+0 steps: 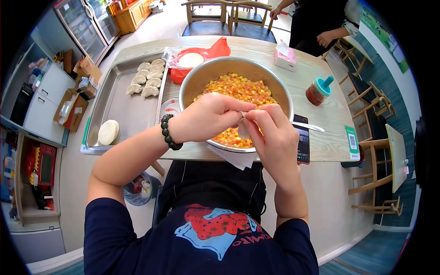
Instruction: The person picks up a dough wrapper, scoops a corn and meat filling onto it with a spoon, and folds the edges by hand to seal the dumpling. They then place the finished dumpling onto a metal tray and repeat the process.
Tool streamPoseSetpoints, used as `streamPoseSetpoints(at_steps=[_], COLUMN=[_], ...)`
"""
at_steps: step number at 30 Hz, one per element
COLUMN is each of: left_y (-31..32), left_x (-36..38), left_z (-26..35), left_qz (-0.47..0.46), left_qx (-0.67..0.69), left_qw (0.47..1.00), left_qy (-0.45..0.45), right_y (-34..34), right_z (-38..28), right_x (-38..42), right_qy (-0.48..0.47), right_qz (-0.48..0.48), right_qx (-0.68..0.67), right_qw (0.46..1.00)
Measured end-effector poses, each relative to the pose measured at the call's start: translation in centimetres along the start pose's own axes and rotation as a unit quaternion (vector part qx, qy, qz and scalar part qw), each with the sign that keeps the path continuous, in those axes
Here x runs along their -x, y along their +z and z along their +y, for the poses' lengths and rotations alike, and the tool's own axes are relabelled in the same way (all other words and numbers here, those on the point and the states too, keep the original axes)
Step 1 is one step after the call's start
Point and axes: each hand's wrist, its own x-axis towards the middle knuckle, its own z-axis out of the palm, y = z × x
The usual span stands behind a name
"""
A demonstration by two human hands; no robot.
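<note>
Over the metal bowl [213, 74], my left hand [201, 117] and my right hand [277, 137] meet, fingertips pinched together on the edge of a dumpling [243, 130]. Most of the dumpling is hidden behind my fingers. A corn and pinkish meat filling [240, 87] lies in the bowl below. On my left wrist sits a dark beaded bracelet [167, 132]. A spoon [309, 126] has its handle sticking out past the bowl's right rim, close to my right hand.
To the left, a steel tray [121, 94] carries folded dumplings [149, 79] and stacked round wrappers [108, 132]. A red plastic bag [215, 49], tissue box [285, 58], lidded jar [317, 92] and phone [303, 143] surround the bowl. A person [321, 27] stands across the table.
</note>
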Motion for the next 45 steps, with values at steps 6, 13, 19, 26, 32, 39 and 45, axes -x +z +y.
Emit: streamPoseSetpoints(at_steps=[6,13,19,26,32,39,45], left_y=[1.0,1.7,1.8,1.9,2.3,3.1,4.0], left_x=[0.1,0.6,0.7,0.9,1.1,0.8,1.3], left_z=[-0.4,-0.4,-0.5,-0.9,-0.6,-2.5,-0.6], left_qz=[-0.054,-0.023,-0.029,-0.036,-0.020,-0.140,0.065], left_qx=[0.545,0.537,0.506,0.434,0.508,0.736,0.800], left_qw=[0.834,0.840,0.858,0.893,0.854,0.662,0.595], left_qy=[-0.066,-0.074,-0.088,-0.116,-0.113,0.023,0.030], right_y=[0.2,0.2,0.5,0.4,0.7,0.8,2.5], right_z=[-0.4,-0.4,-0.1,-0.7,-0.5,-1.0,-0.8], right_x=[-0.8,-1.0,-0.7,-1.0,-1.1,-1.4,0.7], right_qy=[0.052,-0.006,0.058,0.028,0.027,0.039,0.069], right_qz=[0.068,0.019,-0.004,0.029,0.000,-0.028,0.071], right_qx=[-0.083,-0.051,-0.104,-0.064,-0.104,-0.123,-0.039], right_qw=[0.993,0.998,0.993,0.997,0.994,0.991,0.994])
